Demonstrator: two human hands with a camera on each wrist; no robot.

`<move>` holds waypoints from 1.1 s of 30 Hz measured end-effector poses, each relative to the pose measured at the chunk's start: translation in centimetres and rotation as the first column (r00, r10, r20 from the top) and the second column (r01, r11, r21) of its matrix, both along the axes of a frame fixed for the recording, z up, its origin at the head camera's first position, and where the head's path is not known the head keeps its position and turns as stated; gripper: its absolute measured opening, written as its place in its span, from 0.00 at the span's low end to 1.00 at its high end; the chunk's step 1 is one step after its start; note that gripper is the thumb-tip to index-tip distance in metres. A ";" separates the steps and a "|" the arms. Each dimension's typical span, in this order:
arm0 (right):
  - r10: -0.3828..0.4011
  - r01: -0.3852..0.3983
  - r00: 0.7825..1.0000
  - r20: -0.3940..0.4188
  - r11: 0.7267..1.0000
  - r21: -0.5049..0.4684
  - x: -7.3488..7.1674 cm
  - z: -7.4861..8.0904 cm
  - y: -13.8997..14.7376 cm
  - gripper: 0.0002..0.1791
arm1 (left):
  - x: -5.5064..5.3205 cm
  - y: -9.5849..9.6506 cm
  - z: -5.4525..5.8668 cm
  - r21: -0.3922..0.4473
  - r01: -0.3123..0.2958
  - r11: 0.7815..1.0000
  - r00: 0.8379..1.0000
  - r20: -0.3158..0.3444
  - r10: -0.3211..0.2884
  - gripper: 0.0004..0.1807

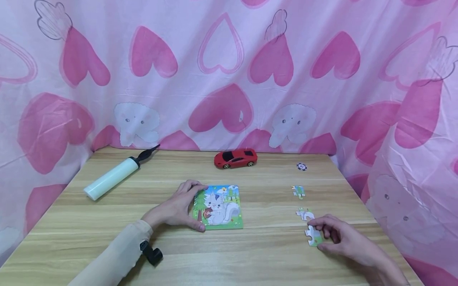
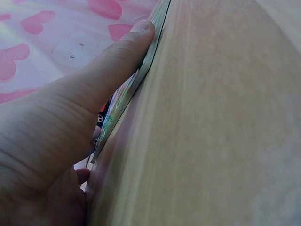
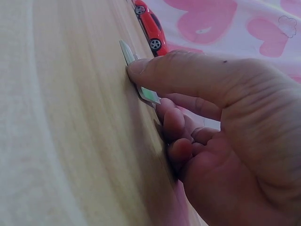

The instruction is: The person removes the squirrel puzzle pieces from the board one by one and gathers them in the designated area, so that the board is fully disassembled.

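A square picture puzzle board [image 1: 222, 208] with a pale squirrel and an acorn lies flat on the table. My left hand [image 1: 177, 206] holds its left side, thumb at the near left corner and fingers near the far left corner. In the left wrist view, the thumb presses against the board's edge [image 2: 124, 103]. Over on the right, my right hand [image 1: 345, 240] pinches a white and green jigsaw piece [image 1: 314, 237] between thumb and index finger. Just beyond it lies a whitish jigsaw piece [image 1: 304, 214], and farther back a green jigsaw piece [image 1: 298, 192].
A red toy car [image 1: 236, 158] stands at the back of the wooden table [image 1: 250, 262]. A dark and white round chip [image 1: 301, 167] lies at the back right. A pale hand pump [image 1: 112, 178] with a black nozzle is at the left. Pink heart-patterned cloth [image 1: 220, 43] hangs behind.
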State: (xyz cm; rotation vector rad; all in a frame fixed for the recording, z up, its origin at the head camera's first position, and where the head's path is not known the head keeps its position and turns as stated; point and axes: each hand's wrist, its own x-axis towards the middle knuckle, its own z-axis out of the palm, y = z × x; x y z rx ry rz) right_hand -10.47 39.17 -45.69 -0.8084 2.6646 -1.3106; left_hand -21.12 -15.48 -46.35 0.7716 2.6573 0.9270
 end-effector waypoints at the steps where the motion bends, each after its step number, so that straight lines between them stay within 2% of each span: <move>1: -0.003 0.003 1.000 0.004 1.000 0.003 0.0 0.1 0.0 0.32 | 0.0 0.0 0.0 -0.001 0.000 1.000 1.000 -0.001 0.000 0.71; 22: 0.005 -0.005 0.999 0.031 1.000 -0.013 -0.1 0.1 0.2 0.31 | -0.2 -0.1 0.1 -0.008 0.007 1.000 1.000 -0.009 -0.007 0.72; 28: 0.016 -0.006 0.993 0.113 0.996 -0.086 -0.2 0.2 0.3 0.29 | 0.0 0.0 0.1 -0.001 0.004 1.000 1.000 -0.003 -0.004 0.71; 33: -0.018 0.045 0.985 0.174 0.987 -0.155 -0.5 0.7 0.1 0.25 | 0.0 -0.1 0.0 -0.003 0.009 1.000 1.000 -0.002 -0.009 0.71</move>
